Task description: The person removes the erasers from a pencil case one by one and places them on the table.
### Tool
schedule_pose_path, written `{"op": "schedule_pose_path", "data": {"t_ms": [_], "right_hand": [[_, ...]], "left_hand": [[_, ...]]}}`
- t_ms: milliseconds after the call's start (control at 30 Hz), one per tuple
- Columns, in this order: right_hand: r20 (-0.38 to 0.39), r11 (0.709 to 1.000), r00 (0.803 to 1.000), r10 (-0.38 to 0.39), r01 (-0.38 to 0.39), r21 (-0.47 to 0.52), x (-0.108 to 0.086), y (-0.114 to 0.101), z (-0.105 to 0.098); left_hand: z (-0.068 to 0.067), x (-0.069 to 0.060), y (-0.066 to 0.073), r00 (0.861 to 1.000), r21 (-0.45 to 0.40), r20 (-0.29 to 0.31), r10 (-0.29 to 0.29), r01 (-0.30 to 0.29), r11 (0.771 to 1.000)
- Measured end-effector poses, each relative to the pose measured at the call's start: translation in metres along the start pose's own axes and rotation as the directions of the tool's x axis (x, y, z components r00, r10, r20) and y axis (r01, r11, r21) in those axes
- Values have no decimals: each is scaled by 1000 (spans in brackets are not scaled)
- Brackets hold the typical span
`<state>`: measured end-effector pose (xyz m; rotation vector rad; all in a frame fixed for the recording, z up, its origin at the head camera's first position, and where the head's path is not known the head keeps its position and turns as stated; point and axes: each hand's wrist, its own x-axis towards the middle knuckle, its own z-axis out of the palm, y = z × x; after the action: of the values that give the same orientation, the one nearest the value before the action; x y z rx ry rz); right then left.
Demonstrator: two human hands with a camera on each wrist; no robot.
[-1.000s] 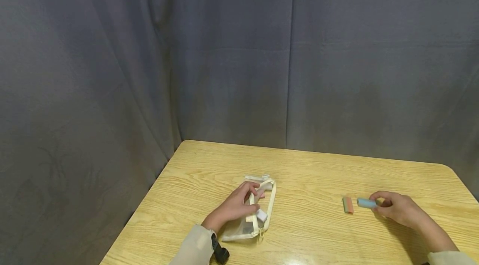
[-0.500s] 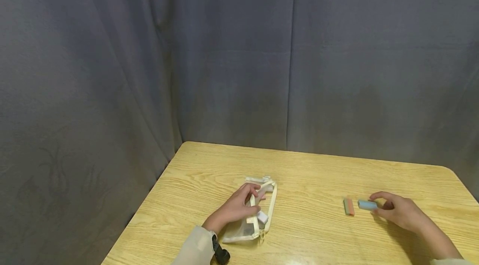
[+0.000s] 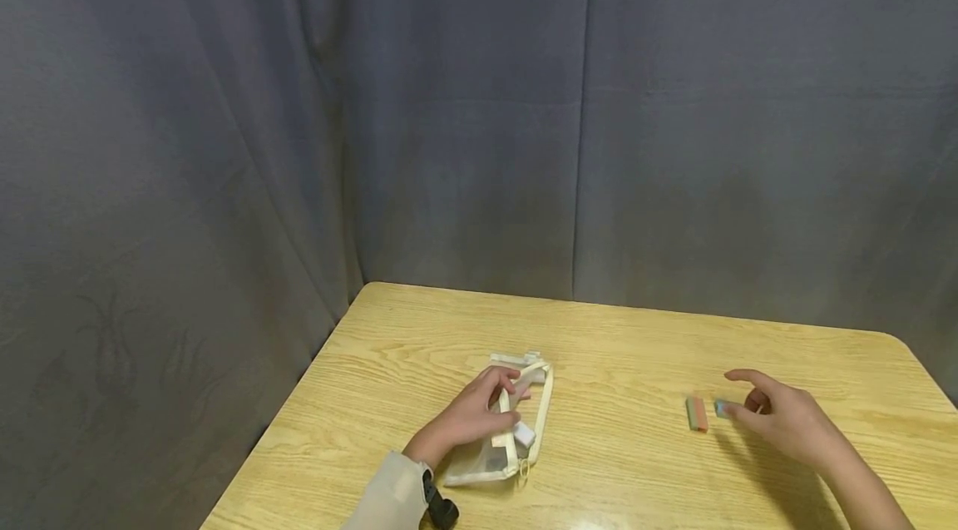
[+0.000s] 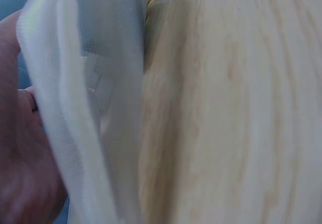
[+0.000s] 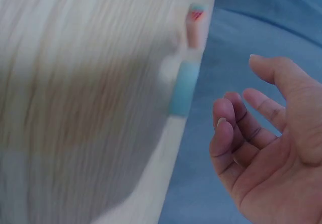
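My left hand (image 3: pixel 470 415) pinches the near rim of a see-through mesh zip pouch (image 3: pixel 547 407), whose cream-edged mouth stands open. In it lie a white block (image 3: pixel 524 433) and something pink, partly hidden. The left wrist view shows the mesh wall (image 4: pixel 60 98) close up beside the fingers. Over the table's right part, my right hand (image 3: pixel 789 423) hovers with thumb and forefinger spread, holding nothing. A small blue block (image 3: pixel 721 408), eraser-like, lies under its fingertips, partly covered in the head view. Just left of that is an orange-and-green block (image 3: pixel 698 414).
The wooden table (image 3: pixel 614 364) has rounded back corners. A grey curtain (image 3: pixel 464 139) hangs behind it and along its left side. A black strap (image 3: pixel 440 505) sits at the left wrist.
My right hand has come off the blue block's right end and shifted left over it, its fingers spreading wider. The left hand and pouch stay put.
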<state>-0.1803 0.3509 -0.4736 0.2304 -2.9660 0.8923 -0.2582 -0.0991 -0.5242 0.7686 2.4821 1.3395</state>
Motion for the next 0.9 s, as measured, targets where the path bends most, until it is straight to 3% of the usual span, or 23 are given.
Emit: {"op": "schedule_pose_path", "data": {"t_ms": [333, 733, 900], "right_hand": [[-16, 988, 994, -106, 107, 108, 5, -41, 30], [35, 976, 988, -153, 145, 164, 16, -76, 60], [22, 969, 980, -196, 191, 155, 20, -90, 70]], "left_hand": [[0, 0, -1, 1000, -5, 7, -2, 2, 1000], [-1, 0, 1, 1000, -13, 10, -8, 8, 1000], [-1, 0, 0, 1000, -10, 7, -13, 13, 1000]]}}
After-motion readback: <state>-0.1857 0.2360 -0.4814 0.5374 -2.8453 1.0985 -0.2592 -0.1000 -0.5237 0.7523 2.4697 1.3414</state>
